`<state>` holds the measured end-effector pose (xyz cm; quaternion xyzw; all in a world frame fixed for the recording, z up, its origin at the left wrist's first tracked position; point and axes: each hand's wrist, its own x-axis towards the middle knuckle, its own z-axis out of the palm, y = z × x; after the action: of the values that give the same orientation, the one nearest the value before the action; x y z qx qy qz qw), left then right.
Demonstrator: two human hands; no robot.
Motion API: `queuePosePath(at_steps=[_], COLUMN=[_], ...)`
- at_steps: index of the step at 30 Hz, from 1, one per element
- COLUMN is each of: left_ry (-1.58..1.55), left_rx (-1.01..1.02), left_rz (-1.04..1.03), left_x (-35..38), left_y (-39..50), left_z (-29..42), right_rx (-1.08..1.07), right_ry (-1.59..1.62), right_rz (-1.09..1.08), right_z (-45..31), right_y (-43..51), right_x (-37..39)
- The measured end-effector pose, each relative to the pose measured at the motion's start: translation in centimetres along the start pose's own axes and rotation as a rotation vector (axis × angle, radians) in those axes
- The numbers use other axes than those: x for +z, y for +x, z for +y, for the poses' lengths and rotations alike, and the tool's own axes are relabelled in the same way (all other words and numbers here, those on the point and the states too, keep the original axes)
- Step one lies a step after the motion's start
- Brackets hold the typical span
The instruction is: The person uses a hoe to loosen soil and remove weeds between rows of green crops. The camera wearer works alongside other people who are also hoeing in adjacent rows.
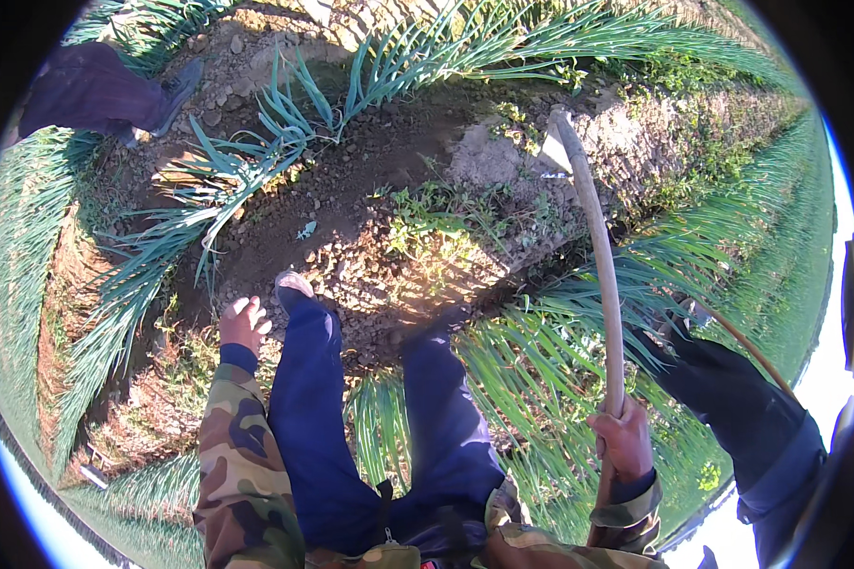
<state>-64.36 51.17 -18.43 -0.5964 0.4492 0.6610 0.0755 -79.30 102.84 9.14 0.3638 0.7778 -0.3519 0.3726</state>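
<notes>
My right hand (625, 435) is closed around the wooden handle (601, 263) of a hoe, low on the shaft near my body. The curved handle runs up to a pale metal hoe blade (556, 148), which lies over bare soil and small weeds. My left hand (245, 323) hangs at the left with its fingers loosely curled and apart, holding nothing, beside my left shoe (294, 283). Leafy weeds (427, 231) grow on the soil strip between rows of onion-like plants (277, 153).
One person's leg and shoe (178, 96) stand at the upper left. Another person in dark clothes (726, 391) is close on the right, beside a thin wooden handle (751, 348). Dense green rows (690, 235) border the soil strip.
</notes>
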Motion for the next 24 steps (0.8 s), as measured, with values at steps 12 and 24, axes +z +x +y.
queuePosePath(at_steps=[12,24], left_ry=[0.23,0.37], left_rx=[-0.215,-0.195], left_rz=[-0.2,-0.117], left_x=[12.4,22.9], left_y=[2.1,4.5], left_z=[-4.9,-9.7], right_rx=[0.107,0.073], right_ry=[-0.192,-0.255], right_rz=[0.011,-0.352], right_z=[5.4,7.8], right_y=[0.7,-1.1], right_x=[0.7,5.7])
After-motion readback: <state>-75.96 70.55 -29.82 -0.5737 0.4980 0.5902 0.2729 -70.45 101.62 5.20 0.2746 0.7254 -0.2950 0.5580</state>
